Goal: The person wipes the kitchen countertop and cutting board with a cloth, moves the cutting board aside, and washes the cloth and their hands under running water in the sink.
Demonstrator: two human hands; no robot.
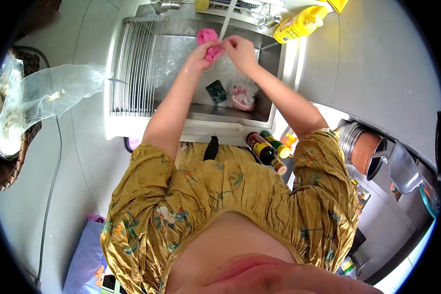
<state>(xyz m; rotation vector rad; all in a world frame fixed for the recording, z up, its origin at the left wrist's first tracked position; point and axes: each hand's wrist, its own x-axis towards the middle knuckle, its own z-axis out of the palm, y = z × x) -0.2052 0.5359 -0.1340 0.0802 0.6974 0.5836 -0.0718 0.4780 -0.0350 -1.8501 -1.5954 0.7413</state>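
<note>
Over the steel sink (181, 88), a bunched wet-looking pink cloth (208, 36) is gripped in my left hand (200, 58), with parts of it sticking out above and below the fingers. My right hand (240, 52) meets it from the right, its fingers curled and pinching at the cloth's edge. A pale stream, apparently running water (226, 23), comes down right beside both hands. Below them in the basin lie a dark green scouring pad (216, 91) and a clear plastic bag (243, 96) with something pinkish inside.
A metal drying rack (134, 68) covers the basin's left side. A yellow detergent bottle (301, 24) stands on the counter at the upper right. Dark sauce bottles (261, 148) are near my waist. At left, white netting (59, 90) hangs out of a basket (29, 142).
</note>
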